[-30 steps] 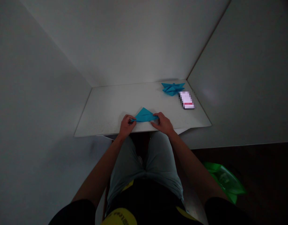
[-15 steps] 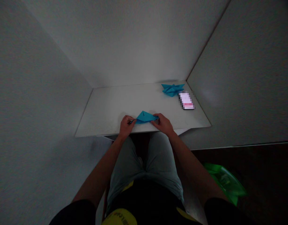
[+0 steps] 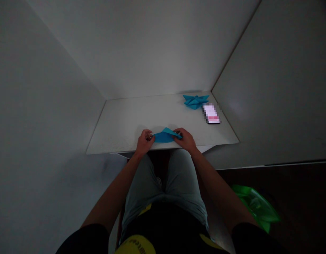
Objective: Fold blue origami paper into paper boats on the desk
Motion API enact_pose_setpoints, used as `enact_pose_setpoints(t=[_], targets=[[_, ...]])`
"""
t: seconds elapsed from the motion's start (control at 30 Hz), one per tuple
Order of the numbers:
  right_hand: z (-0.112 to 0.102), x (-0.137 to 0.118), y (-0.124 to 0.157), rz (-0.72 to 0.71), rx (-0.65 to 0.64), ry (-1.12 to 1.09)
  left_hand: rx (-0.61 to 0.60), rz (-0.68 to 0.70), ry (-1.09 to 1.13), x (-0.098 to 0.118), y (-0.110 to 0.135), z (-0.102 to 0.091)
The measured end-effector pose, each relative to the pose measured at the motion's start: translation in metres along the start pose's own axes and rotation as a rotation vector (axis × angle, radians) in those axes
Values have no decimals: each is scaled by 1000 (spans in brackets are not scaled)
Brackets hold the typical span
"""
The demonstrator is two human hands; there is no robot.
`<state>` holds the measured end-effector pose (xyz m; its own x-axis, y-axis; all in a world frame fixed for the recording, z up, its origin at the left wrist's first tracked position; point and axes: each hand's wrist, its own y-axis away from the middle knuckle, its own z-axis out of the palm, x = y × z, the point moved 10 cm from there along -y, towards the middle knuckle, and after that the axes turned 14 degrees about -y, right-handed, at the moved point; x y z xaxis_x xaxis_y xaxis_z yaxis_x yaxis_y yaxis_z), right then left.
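A folded blue paper boat (image 3: pixel 164 137) is held at the near edge of the white table (image 3: pixel 125 120). My left hand (image 3: pixel 145 141) pinches its left end between thumb and fingers. At the other end, my right hand (image 3: pixel 184 139) grips the paper's right tip. The broad lower side of the boat faces me, and its peak leans away toward the wall. Fine creases are too dim to make out.
More folded blue paper (image 3: pixel 196 101) lies at the back right of the table, against a phone (image 3: pixel 211 113) with a lit, blurred screen. Walls enclose the table at the left, back and right. A green plastic bag (image 3: pixel 255 204) is on the dark floor at the right.
The paper boat has tilted, so its peak has shifted right and more of its lower side shows. Both hands stay at its ends, with the left fingers slightly moved.
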<state>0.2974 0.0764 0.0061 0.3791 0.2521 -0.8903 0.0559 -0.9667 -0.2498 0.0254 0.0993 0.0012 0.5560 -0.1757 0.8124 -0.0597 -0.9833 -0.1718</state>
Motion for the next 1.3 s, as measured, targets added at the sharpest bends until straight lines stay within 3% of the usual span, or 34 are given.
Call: enact_pose_setpoints(t=[0.17,0.3,0.4,0.53,0.67,0.83,0.97,1.13,1.3], targets=[[9,-19,3,-123,38,-76,-175,84,-152,10,3,16],[48,-34,5,-262,-175,109,-199,87,-236,8,6,18],[67,-34,9,-318,-301,311,-122,120,-296,9,5,11],[57,-32,12,-323,-292,327,13,196,-451,15,3,0],[38,-27,15,-282,-220,303,-85,304,-525,23,5,12],[23,-15,8,-155,-143,334,-133,277,-532,25,3,16],[24,-11,1,-87,-132,338,-140,185,-559,20,-7,16],[26,-19,5,-127,-126,316,-187,130,-487,18,-21,19],[37,-32,16,-237,-225,398,-120,282,-568,36,-12,19]])
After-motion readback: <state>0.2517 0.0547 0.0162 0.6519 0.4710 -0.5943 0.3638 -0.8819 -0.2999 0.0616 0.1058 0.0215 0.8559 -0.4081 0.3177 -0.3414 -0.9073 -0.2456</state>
